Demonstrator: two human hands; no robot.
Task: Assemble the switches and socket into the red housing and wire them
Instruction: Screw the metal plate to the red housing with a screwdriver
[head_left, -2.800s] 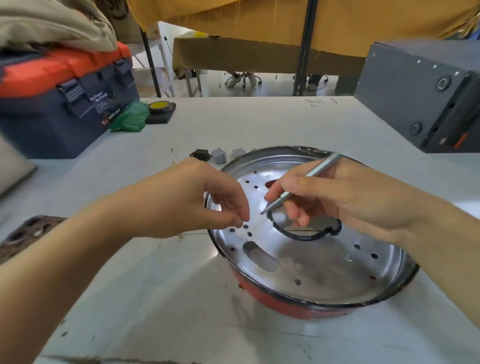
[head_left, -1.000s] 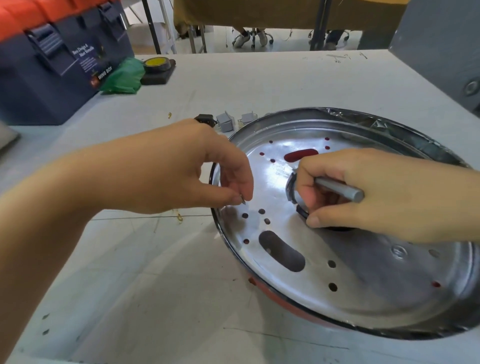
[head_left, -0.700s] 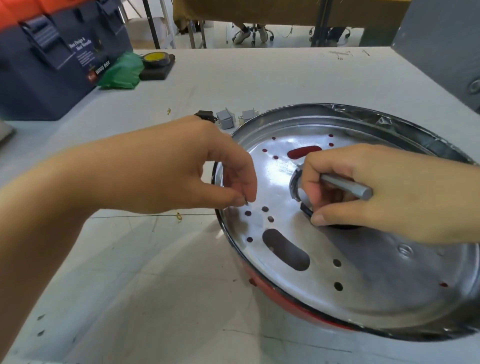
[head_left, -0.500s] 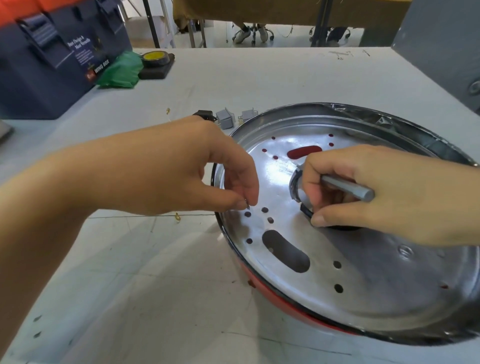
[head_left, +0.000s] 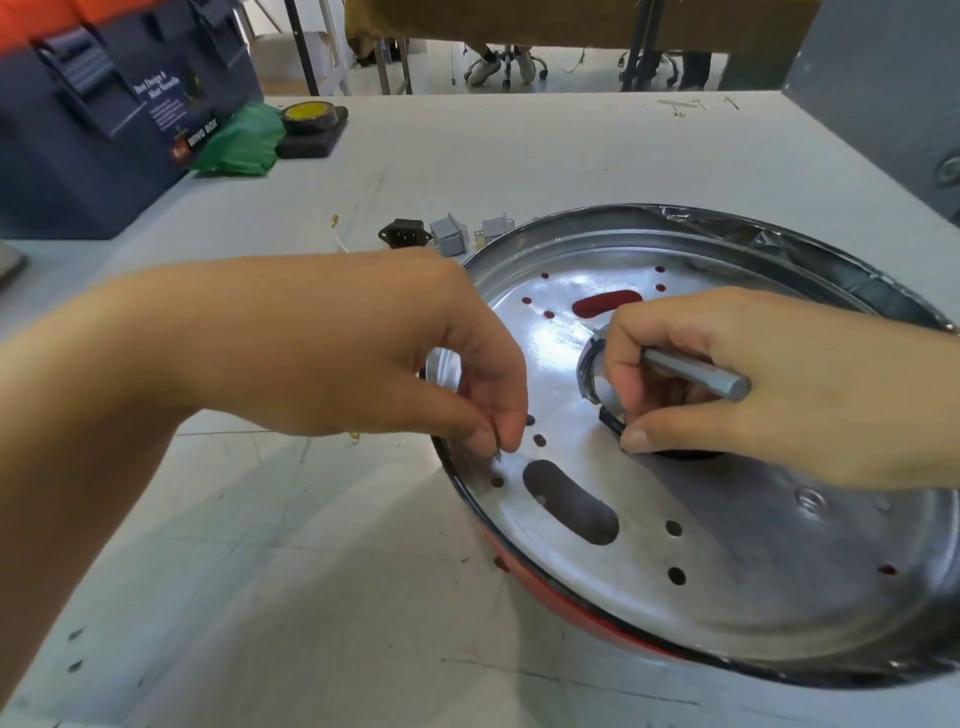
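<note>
A: Metal first, a tiny screw pinched between thumb and fingertip of the left hand, tip just over the small holes at the near-left edge of the shiny plate.

B: Right hand?

A: Fingers curled round a grey screwdriver, lying sideways in the fist, thumb pressing a black ring at the plate's centre.

B: Change?

A: Over the last second the left hand dropped slightly and slid toward the near holes, so the screw now sits almost on the plate. Right hand barely moved. Earlier the screwdriver pointed down like a pen; now it's parked in the palm.

B: Meaning?

A: Probably seating a screw, not driving yet.

B: Task parts?

A: Red housing shows only as a rim under the plate, near side. Black socket and two grey switches lie on the white table, far-left of the plate, untouched. No wiring done, early stage.
</note>
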